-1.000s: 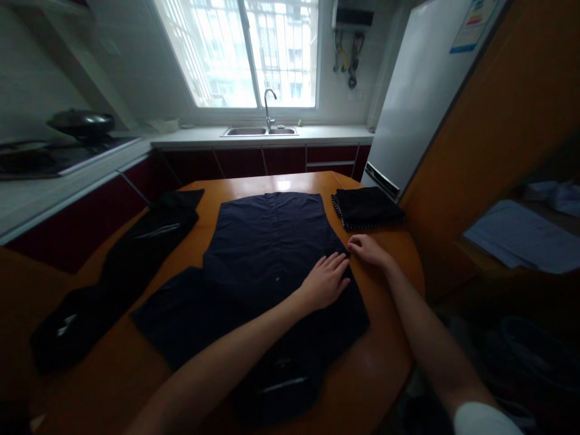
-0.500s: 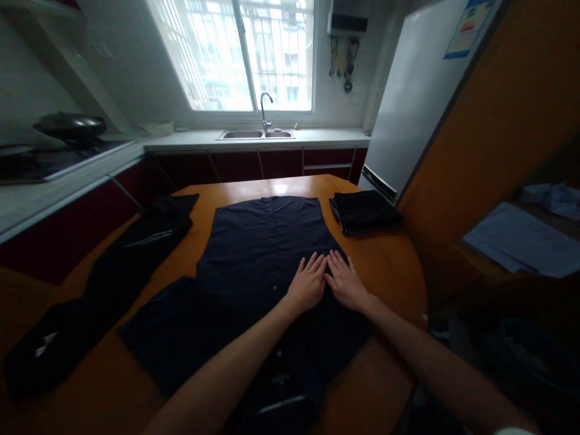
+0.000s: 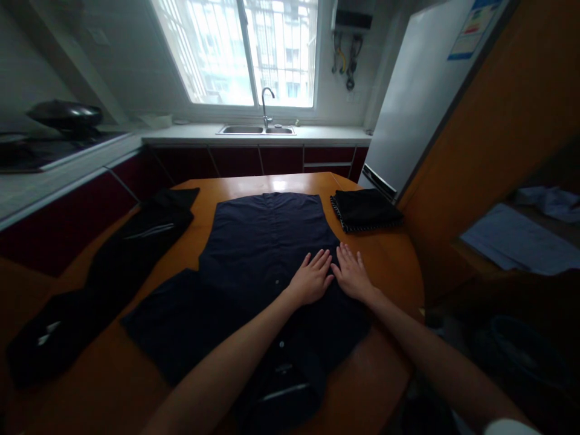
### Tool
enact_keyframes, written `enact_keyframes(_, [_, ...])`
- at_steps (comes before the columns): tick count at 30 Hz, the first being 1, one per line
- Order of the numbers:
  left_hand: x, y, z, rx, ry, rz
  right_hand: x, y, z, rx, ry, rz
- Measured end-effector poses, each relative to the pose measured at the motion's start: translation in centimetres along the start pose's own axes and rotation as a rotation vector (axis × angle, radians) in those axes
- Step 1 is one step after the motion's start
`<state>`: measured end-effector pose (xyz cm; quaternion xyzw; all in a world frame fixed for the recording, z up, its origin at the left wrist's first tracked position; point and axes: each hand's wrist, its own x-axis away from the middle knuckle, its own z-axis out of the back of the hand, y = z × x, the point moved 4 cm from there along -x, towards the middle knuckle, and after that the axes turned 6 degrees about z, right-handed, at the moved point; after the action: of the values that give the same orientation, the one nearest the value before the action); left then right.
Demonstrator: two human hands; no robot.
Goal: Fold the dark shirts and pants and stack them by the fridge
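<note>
A dark navy short-sleeved shirt lies spread on the wooden table, with its collar toward me and its hem at the far side. Small pale buttons run down its middle. My left hand rests flat on the shirt's right part, fingers stretched out. Just beside it, my right hand lies flat near the shirt's right edge, close to the armpit. Neither hand grips the cloth. My left forearm crosses over the lower part of the shirt and hides some of it.
Black clothing with white marks lies along the table's left side. A folded black cloth sits at the far right. Beyond are a counter with a sink, a stove with a wok, and a fridge at right.
My right hand has slid slightly right and away from my left hand, opening a small gap between them. The left hand has moved a little right too. The camera view has shifted slightly.
</note>
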<state>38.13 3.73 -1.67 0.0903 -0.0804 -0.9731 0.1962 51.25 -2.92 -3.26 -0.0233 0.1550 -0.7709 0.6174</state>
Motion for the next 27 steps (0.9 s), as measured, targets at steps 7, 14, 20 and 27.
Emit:
enact_keyframes(7, [0.0,0.0,0.0,-0.055,0.013,-0.018,2.4,-1.2,0.6,0.026,0.050,0.098])
enact_keyframes(14, [0.0,0.1,-0.1,-0.051,0.024,-0.015,8.8,-1.3,1.8,-0.041,-0.094,0.211])
enact_keyframes(20, [-0.1,0.1,-0.3,-0.042,0.039,-0.005,12.9,-0.5,3.9,-0.244,-0.136,0.203])
enact_keyframes(27, [-0.2,0.0,-0.3,-0.066,0.005,-0.013,7.5,-1.0,4.3,-0.217,-0.007,0.166])
